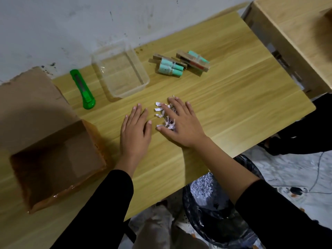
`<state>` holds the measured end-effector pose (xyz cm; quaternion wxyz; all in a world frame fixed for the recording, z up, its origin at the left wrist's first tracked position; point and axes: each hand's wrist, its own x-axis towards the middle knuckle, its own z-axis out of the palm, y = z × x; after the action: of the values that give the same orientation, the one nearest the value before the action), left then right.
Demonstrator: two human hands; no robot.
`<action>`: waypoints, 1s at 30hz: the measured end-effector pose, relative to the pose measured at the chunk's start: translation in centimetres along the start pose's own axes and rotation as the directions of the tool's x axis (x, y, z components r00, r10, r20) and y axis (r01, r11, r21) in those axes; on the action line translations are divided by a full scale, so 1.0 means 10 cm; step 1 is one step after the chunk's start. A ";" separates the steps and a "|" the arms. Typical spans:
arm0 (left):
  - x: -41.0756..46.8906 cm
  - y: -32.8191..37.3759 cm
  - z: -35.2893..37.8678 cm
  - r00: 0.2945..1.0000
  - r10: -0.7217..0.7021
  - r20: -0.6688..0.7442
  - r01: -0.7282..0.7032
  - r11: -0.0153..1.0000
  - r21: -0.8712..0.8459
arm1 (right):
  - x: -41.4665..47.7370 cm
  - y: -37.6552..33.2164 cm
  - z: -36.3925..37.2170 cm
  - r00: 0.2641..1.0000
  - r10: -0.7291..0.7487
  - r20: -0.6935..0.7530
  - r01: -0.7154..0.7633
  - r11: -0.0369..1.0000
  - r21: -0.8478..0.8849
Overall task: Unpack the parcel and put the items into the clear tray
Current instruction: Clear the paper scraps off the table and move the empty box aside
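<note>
We see the clear tray (120, 69) empty; just right of it lie the teal items (179, 63); nearer us, the left hand (134, 130) rests flat, fingers spread; the right hand (181, 124), splayed, covers paper shreds (164, 114).

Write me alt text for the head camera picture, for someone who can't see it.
Two bare hands press flat on a wooden table, the right hand covering shredded paper scraps and the left hand beside them. Behind sit an empty clear tray, teal-capped packaged items to its right and a green utility knife; an opened cardboard box stands left.
</note>
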<state>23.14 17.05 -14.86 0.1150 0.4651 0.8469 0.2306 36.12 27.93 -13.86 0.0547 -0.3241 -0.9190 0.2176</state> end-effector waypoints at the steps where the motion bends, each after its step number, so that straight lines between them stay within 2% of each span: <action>1: 0.00 0.00 -0.01 1.000 0.000 -0.002 0.000 1.000 -0.018 | 0.00 0.01 0.01 1.000 -0.018 -0.018 0.019 1.000 0.023; 6: 0.00 -0.01 -0.02 1.000 0.006 -0.020 -0.008 0.996 -0.084 | 0.00 0.02 0.06 0.980 -0.177 -0.093 0.182 0.982 0.052; 16: -0.11 -0.01 -0.04 0.999 0.031 0.010 -0.030 0.999 -0.040 | -0.29 0.01 0.08 0.983 -0.165 -0.080 0.174 0.978 0.114; 20: -0.22 0.07 -0.02 1.000 0.006 -0.004 -0.006 1.000 -0.006 | -0.55 0.08 0.01 0.987 -0.159 -0.008 0.159 0.982 0.100; 25: -0.39 0.30 0.06 0.999 0.043 0.023 -0.042 0.999 -0.028 | -1.12 0.34 -0.12 0.995 -0.055 0.088 0.053 0.998 0.030; 30: -0.54 0.69 0.25 0.977 0.156 0.144 -0.149 0.987 -0.060 | -1.91 0.73 -0.35 0.972 0.228 -0.051 -0.225 0.972 0.061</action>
<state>32.12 16.41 -13.67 0.1708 0.5416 0.7920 0.2242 56.14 22.45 -13.16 0.0649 -0.4315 -0.8677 0.2380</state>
